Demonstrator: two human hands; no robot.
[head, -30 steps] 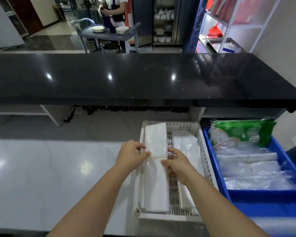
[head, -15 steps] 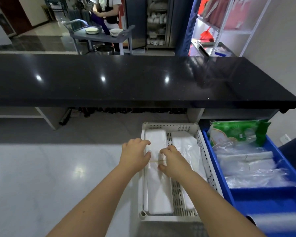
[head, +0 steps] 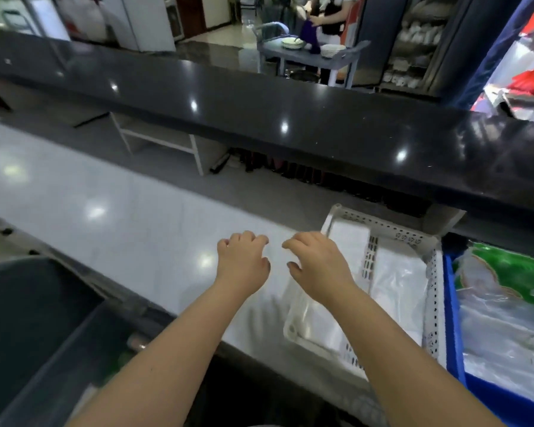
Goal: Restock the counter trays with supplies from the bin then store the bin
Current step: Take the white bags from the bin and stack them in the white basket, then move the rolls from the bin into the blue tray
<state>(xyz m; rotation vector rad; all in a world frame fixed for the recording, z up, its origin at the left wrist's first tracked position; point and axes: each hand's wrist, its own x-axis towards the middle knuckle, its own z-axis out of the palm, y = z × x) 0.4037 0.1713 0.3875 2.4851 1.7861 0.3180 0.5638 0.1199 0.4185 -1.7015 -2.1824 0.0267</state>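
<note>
Hovering hands — blurred, seemingly empty

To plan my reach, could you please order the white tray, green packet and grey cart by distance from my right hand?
1. White tray, beside the right hand.
2. Green packet, farther right in the blue bin.
3. Grey cart, beyond the counter.

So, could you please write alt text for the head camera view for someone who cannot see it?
The person's left hand and right hand, loosely curled and empty, hover over a white counter beside a white perforated tray of white packs; a blue bin of plastic-wrapped supplies sits right of the tray.
</note>
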